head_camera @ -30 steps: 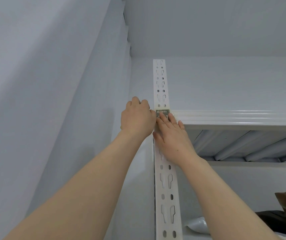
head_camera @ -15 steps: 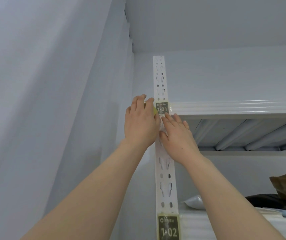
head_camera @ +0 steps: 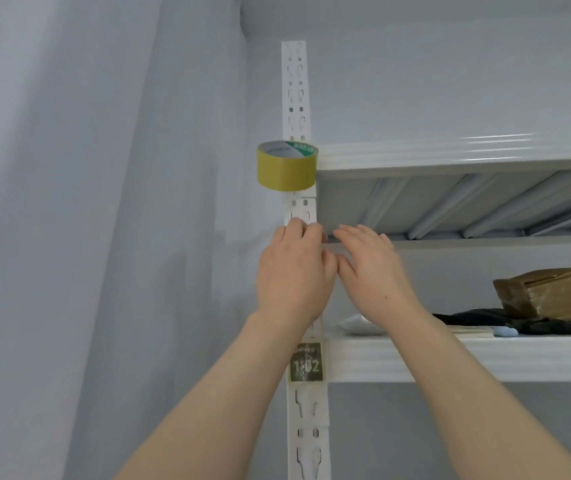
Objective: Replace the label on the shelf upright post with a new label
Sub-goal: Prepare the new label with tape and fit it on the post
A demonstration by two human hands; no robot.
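Note:
The white slotted upright post runs up the middle of the view. A yellow tape roll hangs on it at the upper shelf's level, with neither hand touching it, and hides the post's upper label. A clear strip seems to run down the post from the roll. My left hand is below the roll, its fingertips bunched against the post at the strip's lower end; whether they pinch it is unclear. My right hand is beside it, fingers spread, holding nothing. Further down the post is a dark label reading 1-02.
The upper shelf and lower shelf extend right from the post. On the lower shelf lie a brown box, dark fabric and a white bag. A grey wall stands close on the left.
Both hands have dropped from the upper label to below the upper shelf. The tape roll, which the left hand hid before, now hangs free over that label. The view has tilted down.

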